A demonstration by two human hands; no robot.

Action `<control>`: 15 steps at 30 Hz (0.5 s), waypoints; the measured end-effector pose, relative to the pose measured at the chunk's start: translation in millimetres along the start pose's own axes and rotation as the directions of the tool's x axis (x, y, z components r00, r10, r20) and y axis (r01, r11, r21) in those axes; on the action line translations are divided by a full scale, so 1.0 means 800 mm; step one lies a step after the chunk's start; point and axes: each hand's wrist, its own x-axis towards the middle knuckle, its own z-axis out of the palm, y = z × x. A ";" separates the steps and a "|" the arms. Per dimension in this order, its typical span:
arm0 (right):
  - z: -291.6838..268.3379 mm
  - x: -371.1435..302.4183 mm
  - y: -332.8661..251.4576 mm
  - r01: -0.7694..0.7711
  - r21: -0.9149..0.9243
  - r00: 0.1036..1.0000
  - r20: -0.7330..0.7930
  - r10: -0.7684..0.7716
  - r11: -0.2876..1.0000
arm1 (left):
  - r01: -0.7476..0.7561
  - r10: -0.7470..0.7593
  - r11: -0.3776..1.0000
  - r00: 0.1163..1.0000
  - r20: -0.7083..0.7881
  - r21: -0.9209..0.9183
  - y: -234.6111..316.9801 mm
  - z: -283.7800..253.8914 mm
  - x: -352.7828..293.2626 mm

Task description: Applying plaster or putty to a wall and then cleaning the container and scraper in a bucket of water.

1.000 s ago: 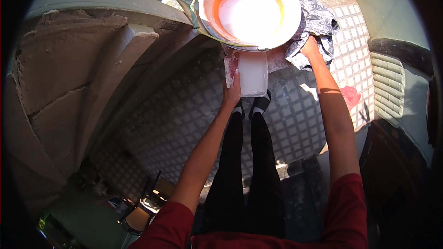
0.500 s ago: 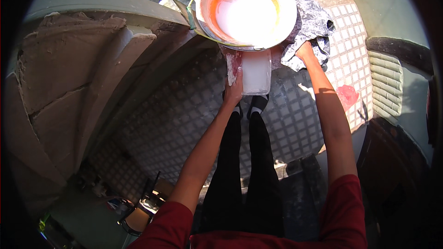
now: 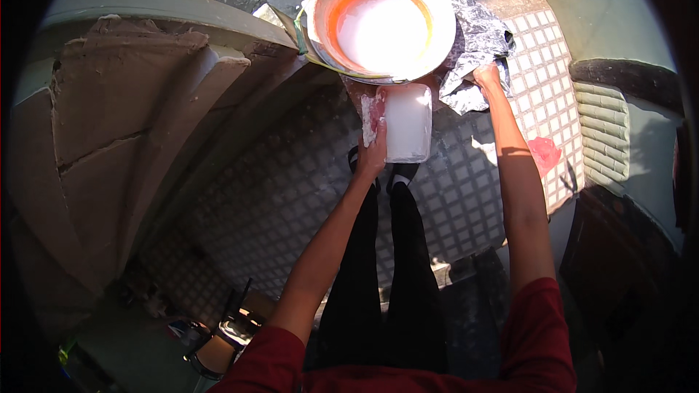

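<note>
My left hand point(image 3: 375, 147) is closed on the left side of a clear, rectangular plastic container point(image 3: 408, 127) with white contents. White smears cover a reddish area along that side, by my fingers; I cannot tell whether it is part of the hand or a separate thing. Just beyond the container is a large round bucket point(image 3: 442, 44), with white liquid point(image 3: 382, 29) inside an orange-stained ring. To its right, my right hand point(image 3: 486, 76) grips a crumpled grey-and-white patterned cloth point(image 3: 473, 36). Most of its fingers are hidden by the folds.
A pale curved structure with brown panels point(image 3: 124, 113) fills the left side. Light tiles point(image 3: 546, 58) cover the floor, where a pinkish-red piece point(image 3: 544, 154) lies. At right are pale green furnishings point(image 3: 604, 14) and a ribbed pad point(image 3: 603, 135). My feet stand below the container.
The container has come slightly toward me, out from beneath the bucket's rim. My right hand shows more clearly at the cloth. The whole view has shifted a little.
</note>
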 end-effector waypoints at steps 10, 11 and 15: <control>-0.073 -0.040 -0.042 -0.519 0.502 0.852 0.232 0.470 0.692 | 0.021 -0.022 1.000 0.996 0.085 0.011 0.025 0.021 -0.013; -0.079 -0.041 -0.035 -0.503 0.554 0.858 0.229 0.460 0.664 | 0.012 -0.011 1.000 0.995 0.096 -0.011 0.030 0.027 -0.015; -0.107 -0.061 -0.024 -0.499 0.719 0.851 0.300 0.432 0.484 | -0.026 0.031 0.998 0.995 0.090 -0.066 0.045 0.043 -0.019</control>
